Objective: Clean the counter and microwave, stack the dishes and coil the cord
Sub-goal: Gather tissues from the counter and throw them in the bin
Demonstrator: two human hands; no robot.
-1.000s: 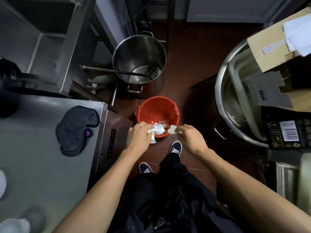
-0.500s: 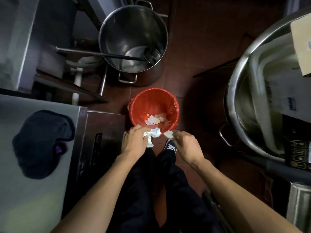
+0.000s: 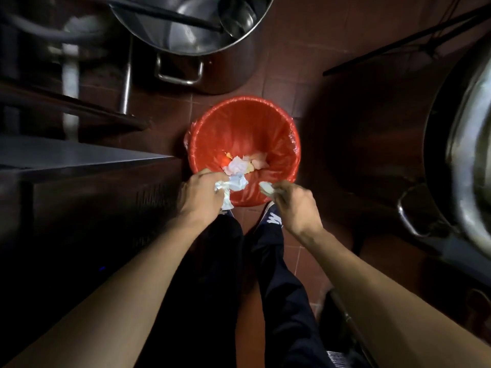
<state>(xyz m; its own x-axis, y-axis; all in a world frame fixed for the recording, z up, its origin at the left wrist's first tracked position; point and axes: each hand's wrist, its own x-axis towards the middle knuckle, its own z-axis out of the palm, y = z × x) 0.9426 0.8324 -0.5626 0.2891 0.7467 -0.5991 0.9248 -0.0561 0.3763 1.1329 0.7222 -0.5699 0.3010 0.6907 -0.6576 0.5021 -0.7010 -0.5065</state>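
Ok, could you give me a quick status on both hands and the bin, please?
Left hand grips crumpled tissue. Right hand pinches smaller scrap. Both over red bin, paper waste inside. Nothing blocking.

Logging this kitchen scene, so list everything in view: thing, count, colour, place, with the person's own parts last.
bin: one, red, with a liner, on the floor ahead of the feet.
scraps in the bin: several, white and pale orange, at its bottom.
tissue wad: one, white, in the left grip over the near rim.
small scrap: one, whitish, in the right grip.
stockpot: one, steel, beyond the bin.
ladle: one, dark handle, across the stockpot.
large basin: one, steel, far right.
floor tiles: dark red.
shoes: two, dark blue.
left hand: one.
right hand: one.
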